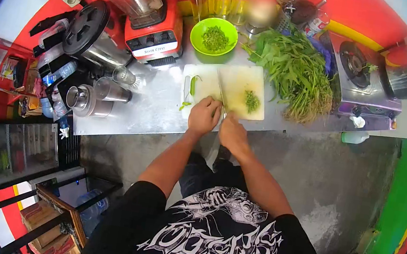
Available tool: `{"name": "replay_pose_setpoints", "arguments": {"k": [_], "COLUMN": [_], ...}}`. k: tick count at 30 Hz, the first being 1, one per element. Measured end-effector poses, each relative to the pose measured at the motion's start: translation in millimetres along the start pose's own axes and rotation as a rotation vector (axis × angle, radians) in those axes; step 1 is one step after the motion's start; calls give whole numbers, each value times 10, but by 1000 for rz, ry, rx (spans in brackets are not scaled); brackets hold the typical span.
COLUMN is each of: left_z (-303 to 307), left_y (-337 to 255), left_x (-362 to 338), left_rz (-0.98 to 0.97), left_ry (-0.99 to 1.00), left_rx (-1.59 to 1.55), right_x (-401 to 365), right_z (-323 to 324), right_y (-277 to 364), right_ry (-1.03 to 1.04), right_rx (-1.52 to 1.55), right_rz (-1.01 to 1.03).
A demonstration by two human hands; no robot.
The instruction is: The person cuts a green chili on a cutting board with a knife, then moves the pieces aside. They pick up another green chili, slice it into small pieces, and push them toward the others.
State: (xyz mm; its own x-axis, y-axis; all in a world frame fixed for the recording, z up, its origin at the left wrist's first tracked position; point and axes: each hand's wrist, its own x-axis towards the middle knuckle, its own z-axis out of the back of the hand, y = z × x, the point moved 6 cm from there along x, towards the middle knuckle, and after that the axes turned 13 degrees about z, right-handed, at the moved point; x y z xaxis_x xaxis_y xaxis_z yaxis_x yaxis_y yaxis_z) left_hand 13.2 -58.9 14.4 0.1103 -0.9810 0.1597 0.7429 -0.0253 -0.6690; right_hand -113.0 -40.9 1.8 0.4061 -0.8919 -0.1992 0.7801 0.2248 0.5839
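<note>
Along the near edge of the metal worktop (154, 119), a person's two hands are working over a white cutting board (243, 80). The right hand (235, 133) is gripping a knife (222, 88) by its handle, and the blade is pointing away from the person across the board. The left hand (205, 116) is resting just beside the blade with its fingers curling in; whether they are holding anything, I cannot tell. Chopped greens (251, 101) are lying in a small heap on the board to the right of the knife, while slender green pieces (193, 85) are lying near its left edge. Behind the board, a lime-green bowl (195, 43) is holding more finely cut greenery (214, 39). To the right, a large leafy bunch (295, 69) is spreading over the worktop beside a stove (345, 96). Left of the bowl, a red blender (148, 37) is standing.
</note>
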Motion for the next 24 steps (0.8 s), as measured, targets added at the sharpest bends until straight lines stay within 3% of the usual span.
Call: {"name": "replay_pose_setpoints", "arguments": {"k": [3, 10, 14, 18, 20, 24], "left_z": [9, -27, -58, -96, -147, -219], "left_y": [-4, 17, 20, 14, 50, -64], "left_x": [-9, 5, 7, 20, 28, 90], "left_rz": [-22, -50, -54, 15, 165, 182], "left_ry": [-27, -26, -22, -6, 2, -62], "left_rx": [-9, 17, 16, -81, -91, 9], "right_x": [-35, -6, -7, -113, -160, -115], "right_z": [82, -73, -32, 105, 288, 394], "right_y": [34, -22, -60, -137, -195, -451], "right_ry": [101, 58, 63, 118, 92, -1], "right_rx": [47, 101, 148, 141, 104, 14], "right_rz": [-45, -184, -126, -166, -167, -141]}}
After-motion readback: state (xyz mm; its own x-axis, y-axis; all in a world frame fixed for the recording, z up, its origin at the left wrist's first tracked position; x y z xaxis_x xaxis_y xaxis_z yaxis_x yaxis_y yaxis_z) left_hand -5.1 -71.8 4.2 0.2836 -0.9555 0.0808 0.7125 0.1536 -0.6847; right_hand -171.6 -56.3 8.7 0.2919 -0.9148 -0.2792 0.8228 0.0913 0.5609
